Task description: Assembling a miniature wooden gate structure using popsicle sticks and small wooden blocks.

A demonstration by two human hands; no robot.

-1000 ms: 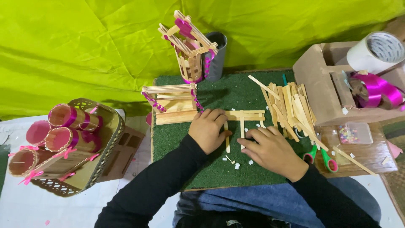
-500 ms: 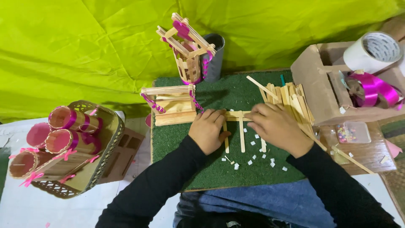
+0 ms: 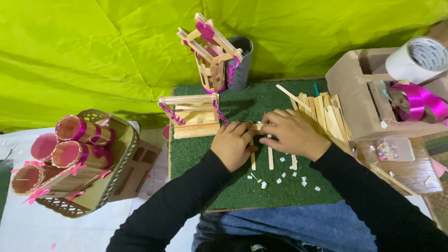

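My left hand (image 3: 232, 144) and my right hand (image 3: 292, 134) press side by side on a small frame of wooden craft sticks (image 3: 270, 157) lying on a green mat (image 3: 233, 186). Three upright sticks stick out below the hands; the crossbar is mostly hidden under my fingers. Small white scraps (image 3: 284, 176) lie scattered just below the frame. A loose pile of craft sticks (image 3: 324, 114) lies right of my right hand.
A finished stick box with pink ribbon (image 3: 192, 116) and a taller stick holder (image 3: 212, 53) stand at the mat's back. A basket of pink-trimmed tubes (image 3: 77, 161) sits left. A cardboard box (image 3: 361, 100) with pink ribbon and a white tape roll (image 3: 416, 58) stands right.
My right hand has moved up from the lower sticks onto the frame's top bar, next to my left hand. The left hand has stayed in place.
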